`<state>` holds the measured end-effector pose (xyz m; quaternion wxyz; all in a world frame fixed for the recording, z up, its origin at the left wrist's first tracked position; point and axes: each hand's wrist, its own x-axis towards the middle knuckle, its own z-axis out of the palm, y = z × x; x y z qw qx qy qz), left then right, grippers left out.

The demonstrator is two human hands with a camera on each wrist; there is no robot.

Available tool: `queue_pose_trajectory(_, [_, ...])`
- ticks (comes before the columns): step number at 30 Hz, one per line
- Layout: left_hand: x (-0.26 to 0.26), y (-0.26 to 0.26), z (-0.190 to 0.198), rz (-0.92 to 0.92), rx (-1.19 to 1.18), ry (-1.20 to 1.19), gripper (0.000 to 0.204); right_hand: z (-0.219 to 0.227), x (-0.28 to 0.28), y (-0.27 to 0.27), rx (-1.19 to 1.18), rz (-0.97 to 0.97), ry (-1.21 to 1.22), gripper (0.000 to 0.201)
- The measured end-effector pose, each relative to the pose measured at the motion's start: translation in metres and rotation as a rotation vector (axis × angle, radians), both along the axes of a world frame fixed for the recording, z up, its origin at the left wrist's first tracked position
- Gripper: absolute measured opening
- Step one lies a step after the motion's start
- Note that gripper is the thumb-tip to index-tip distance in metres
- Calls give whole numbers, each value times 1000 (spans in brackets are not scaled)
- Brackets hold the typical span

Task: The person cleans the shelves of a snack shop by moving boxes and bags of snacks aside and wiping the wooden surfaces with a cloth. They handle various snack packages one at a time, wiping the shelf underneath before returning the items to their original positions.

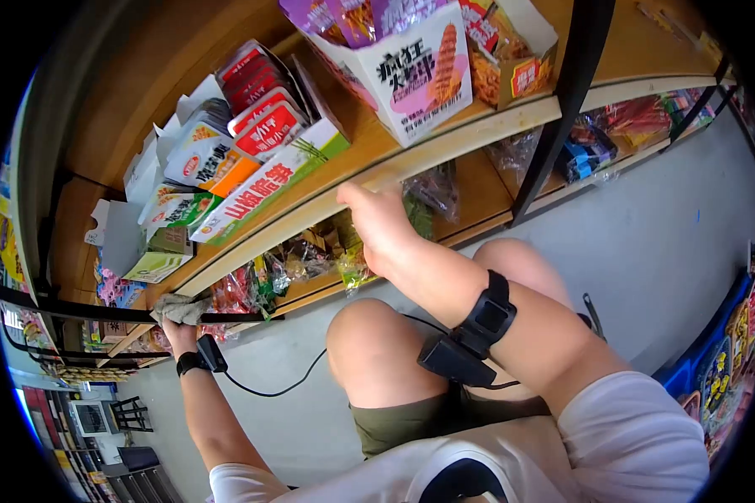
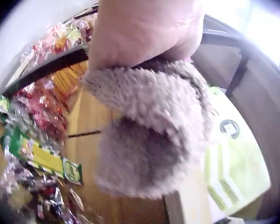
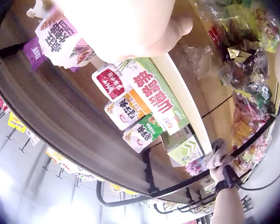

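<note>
My left hand point(image 1: 179, 337) grips a grey fluffy cloth point(image 1: 182, 308) at the left end of the shelf, beside the black rail. In the left wrist view the cloth point(image 2: 144, 126) hangs folded below the hand, next to a green-and-white box point(image 2: 238, 154). My right hand point(image 1: 383, 222) is at the pale front edge point(image 1: 310, 189) of the shelf, below a white snack box point(image 1: 415, 80) with a sausage picture. Most of its fingers are hidden, so I cannot tell how they are bent.
A long open carton point(image 1: 268, 180) of snack packets stands on the upper shelf. Several wrapped snacks point(image 1: 310, 251) lie on the lower shelf. A black post point(image 1: 562, 109) rises at the right. A cable point(image 1: 281, 390) runs from the left wrist over the grey floor point(image 1: 252, 427).
</note>
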<state>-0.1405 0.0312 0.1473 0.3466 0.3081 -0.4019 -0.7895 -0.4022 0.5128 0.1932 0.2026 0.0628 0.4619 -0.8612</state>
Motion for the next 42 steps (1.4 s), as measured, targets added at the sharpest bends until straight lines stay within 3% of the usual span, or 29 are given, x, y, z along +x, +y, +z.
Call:
queue_pose_trajectory(4, [-6,45,14,34,-30,-80,28,5,12,-5,175,-144,101,54])
queue_pose_trajectory(9, [-5,10,4,15,56,-110,29,1,13,-11,237,-214,166,54])
queue_pose_trajectory(12, [-24,104,8,-368,-1167,-541,30,-14,11,-24,173,-291,222,54])
queue_pose_trajectory(14, [-66,142,7,-313,153,30,33,-1,18,-16,92,-254,150,59])
queue_pose_trajectory(16, [-105,217,14,-288,196,110,36,-5,16,-26,155,-346,141,61])
queue_pose_trajectory(17, [-116,214,-3,-311,153,193,38,-12,13,-29,84,-370,197,59])
queue_pose_trajectory(21, [-136,272,23,-309,255,147,38,-10,18,-19,10,-267,149,48])
queue_pose_trajectory(23, [-133,275,22,-407,2,-75,36,-6,20,-12,-138,-234,78,40])
queue_pose_trajectory(24, [-137,278,29,-353,208,-156,35,-9,15,-13,-121,-215,102,38])
queue_pose_trajectory(25, [-132,294,51,-403,195,-346,30,-4,14,-5,-104,-111,122,39])
queue_pose_trajectory(26, [-126,304,65,-479,38,-371,31,-2,13,6,-82,-9,143,40])
queue_pose_trajectory(27, [-119,313,75,-553,-115,-398,32,30,23,36,2,115,13,44])
queue_pose_trajectory(28, [-112,325,86,-623,-264,-426,33,33,20,43,37,251,-59,53])
queue_pose_trajectory(30, [-104,357,122,-650,-459,-388,39,34,13,68,411,651,384,64])
queue_pose_trajectory(31, [-103,370,138,-632,-542,-389,37,62,22,100,572,754,697,77])
queue_pose_trajectory(32, [-106,383,155,-609,-621,-388,35,42,12,89,769,570,1017,88])
queue_pose_trajectory(34, [-117,410,182,-691,-894,-237,31,45,11,99,726,444,1115,94])
queue_pose_trajectory(36, [-137,435,196,-731,-1069,-173,30,90,29,125,776,272,1348,96])
queue_pose_trajectory(38, [-152,472,210,-821,-983,-195,33,108,33,136,618,174,1484,93])
queue_pose_trajectory(39, [-161,483,204,-806,-1072,-114,34,117,34,143,540,122,1553,92])
queue_pose_trajectory(40, [-161,508,214,-797,-1088,-206,34,125,32,159,505,31,1582,78])
queue_pose_trajectory(42, [-165,533,225,-1028,-1377,-119,39,135,20,202,430,165,1470,61])
